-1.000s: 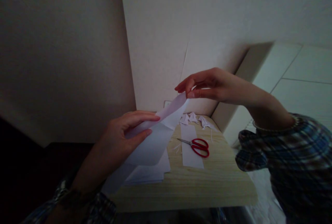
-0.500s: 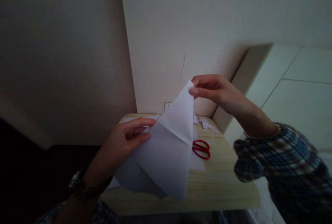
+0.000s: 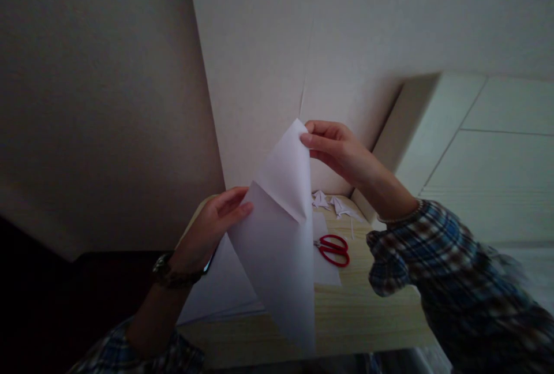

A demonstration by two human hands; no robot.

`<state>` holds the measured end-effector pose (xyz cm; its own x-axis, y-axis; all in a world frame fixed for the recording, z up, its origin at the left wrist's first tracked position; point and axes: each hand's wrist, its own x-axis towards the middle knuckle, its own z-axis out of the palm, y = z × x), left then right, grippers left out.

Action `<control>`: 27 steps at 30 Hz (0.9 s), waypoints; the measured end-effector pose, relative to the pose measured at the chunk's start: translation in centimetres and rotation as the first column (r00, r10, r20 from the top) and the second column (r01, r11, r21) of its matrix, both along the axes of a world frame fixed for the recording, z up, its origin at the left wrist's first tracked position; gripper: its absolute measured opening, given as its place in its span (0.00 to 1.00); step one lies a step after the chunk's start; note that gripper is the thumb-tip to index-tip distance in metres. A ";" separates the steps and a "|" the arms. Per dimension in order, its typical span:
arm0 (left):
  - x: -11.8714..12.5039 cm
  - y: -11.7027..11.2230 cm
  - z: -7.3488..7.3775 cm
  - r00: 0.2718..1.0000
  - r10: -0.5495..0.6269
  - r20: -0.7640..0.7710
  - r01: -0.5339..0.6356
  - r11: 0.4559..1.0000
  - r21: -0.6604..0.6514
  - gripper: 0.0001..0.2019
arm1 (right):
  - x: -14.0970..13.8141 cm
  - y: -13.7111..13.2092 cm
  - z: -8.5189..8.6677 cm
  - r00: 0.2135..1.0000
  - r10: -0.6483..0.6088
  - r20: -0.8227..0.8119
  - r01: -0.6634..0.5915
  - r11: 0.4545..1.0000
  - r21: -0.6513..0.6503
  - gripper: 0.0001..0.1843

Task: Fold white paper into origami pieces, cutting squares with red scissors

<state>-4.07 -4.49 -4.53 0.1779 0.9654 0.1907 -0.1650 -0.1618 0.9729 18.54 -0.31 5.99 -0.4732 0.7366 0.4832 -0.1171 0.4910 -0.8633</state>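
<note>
A white sheet of paper (image 3: pixel 277 247) hangs in the air above the table, its top folded over into a pointed flap with a slanting edge. My left hand (image 3: pixel 220 215) pinches the paper's left edge between thumb and fingers. With thumb and fingertips, my right hand (image 3: pixel 340 146) grips it close to the upper tip. Behind the raised sheet, red-handled scissors (image 3: pixel 333 250) lie on the table, their blades mostly hidden by the paper.
The light wooden table (image 3: pixel 372 316) stands against the wall. A stack of white paper (image 3: pixel 216 290) lies at its left. Folded white paper pieces (image 3: pixel 340 206) sit at the far right corner. A pale cabinet (image 3: pixel 485 172) rises on the right.
Both hands have turned the paper more upright, with its tip moved left and slightly up. The paper's lower left part has swung in, showing the stack beneath.
</note>
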 end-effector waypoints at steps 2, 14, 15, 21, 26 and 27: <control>-0.5 -0.1 -0.2 0.995 0.012 0.102 -0.006 0.998 -0.057 0.18 | 0.5 0.1 0.4 0.996 -0.078 -0.051 0.080 0.995 0.050 0.09; -0.2 -1.1 -1.4 0.980 -0.022 0.197 0.012 0.999 0.050 0.21 | 1.0 -0.9 0.6 0.807 -0.531 -0.256 0.587 0.765 0.264 0.12; -0.1 -1.2 -1.5 0.987 0.010 0.160 -0.015 1.000 0.026 0.19 | 0.9 -1.1 0.4 0.796 -0.541 -0.271 0.601 0.760 0.248 0.12; 0.1 -1.5 -1.3 0.979 0.195 0.058 -0.198 0.979 0.050 0.15 | 1.2 -2.1 -0.4 0.785 -0.561 -0.263 0.611 0.772 0.174 0.08; -0.1 -1.3 -1.0 0.970 0.245 0.003 -0.245 0.969 0.032 0.15 | 2.8 -3.2 -2.4 0.925 -0.366 -0.105 0.367 0.930 -0.008 0.10; -0.1 -1.2 -1.1 0.972 0.236 -0.003 -0.236 0.972 0.016 0.15 | 3.1 -3.3 -3.2 0.936 -0.347 -0.061 0.342 0.937 -0.073 0.12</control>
